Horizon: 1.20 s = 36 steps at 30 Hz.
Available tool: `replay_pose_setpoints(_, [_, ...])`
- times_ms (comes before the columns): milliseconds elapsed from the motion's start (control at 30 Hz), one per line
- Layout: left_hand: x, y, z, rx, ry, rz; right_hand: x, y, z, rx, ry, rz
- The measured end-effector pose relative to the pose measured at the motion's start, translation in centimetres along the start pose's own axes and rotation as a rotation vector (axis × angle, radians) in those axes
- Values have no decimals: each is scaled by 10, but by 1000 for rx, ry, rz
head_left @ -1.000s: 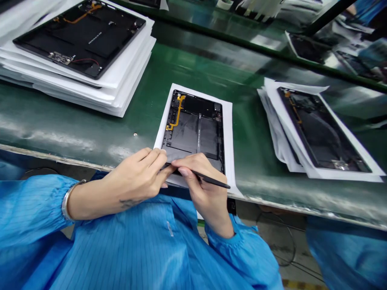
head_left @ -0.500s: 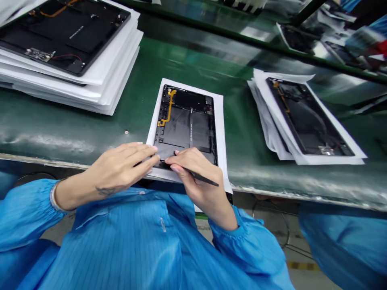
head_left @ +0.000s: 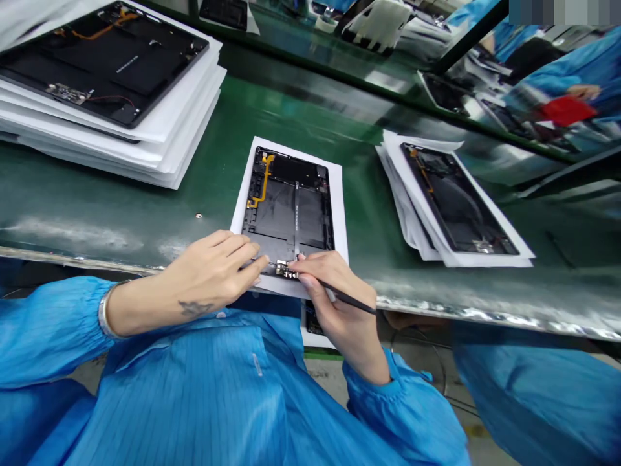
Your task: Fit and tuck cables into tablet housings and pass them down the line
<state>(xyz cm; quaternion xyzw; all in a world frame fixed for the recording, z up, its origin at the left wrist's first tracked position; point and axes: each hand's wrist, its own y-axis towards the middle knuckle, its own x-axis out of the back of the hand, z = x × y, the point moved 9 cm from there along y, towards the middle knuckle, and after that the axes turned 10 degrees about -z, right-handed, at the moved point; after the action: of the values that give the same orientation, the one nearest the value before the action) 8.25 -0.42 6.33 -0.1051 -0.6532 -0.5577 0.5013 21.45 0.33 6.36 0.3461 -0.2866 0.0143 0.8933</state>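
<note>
Seemingly working board (head_left: 286, 270) at casing (head_left: 272, 223) edge. Right hand (head_left: 342, 291): fingers pinching tool (head_left: 353, 301); left hand (head_left: 218, 272): hold unclear. Next needs steadiness.

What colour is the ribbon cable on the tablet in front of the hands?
The ribbon cable is yellow-orange; clearest in the head view.

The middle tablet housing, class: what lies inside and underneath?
Inside the tablet housing: an orange flex cable and, at the near end, a small circuit board. White paper extends from underneath, its middle covered. The right hand hides the near right corner.
</note>
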Motion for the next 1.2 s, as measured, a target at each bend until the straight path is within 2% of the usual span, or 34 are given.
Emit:
replay_pose_setpoints(100, [-3,2,-4,-13,14,-12,-6,-3,6,63,-40,72])
replay_pose_setpoints(267, [-4,-2,-8,-32,24,-40,-18,-12,23,249,-246,219])
replay_pose_setpoints(333, [-4,-4,-8,-33,29,-44,-17,-13,23,243,-227,214])
replay_pose_setpoints(467, [-3,-4,-10,-33,22,-55,-8,-10,16,151,-115,114])
replay_pose_setpoints(567, [-5,-6,-5,2,-54,-17,-5,-9,12,118,-38,94])
replay_pose_setpoints(633, [-8,-8,9,101,-174,20,2,-8,5,48,53,25])
replay_pose_setpoints(667, [-10,-10,20,194,-254,33,7,-7,-1,-8,97,-36])
replay_pose_setpoints(733, [-14,-15,52,446,-435,17,17,-7,-16,-132,147,-162])
replay_pose_setpoints(800, [-24,-22,82,731,-640,17,20,-9,-27,-217,160,-237])
replay_pose_setpoints(867, [-37,-26,99,968,-859,48,21,-10,-30,-228,168,-280])
replay_pose_setpoints(933, [-48,-25,107,1135,-1010,83,22,-9,-27,-194,177,-321])
replay_pose_setpoints(1067, [-57,-11,117,1291,-1099,46,29,-11,-23,-137,203,-405])
replay_pose_setpoints(1200, [-71,11,105,1233,-1141,173,40,-16,-24,-132,218,-502])
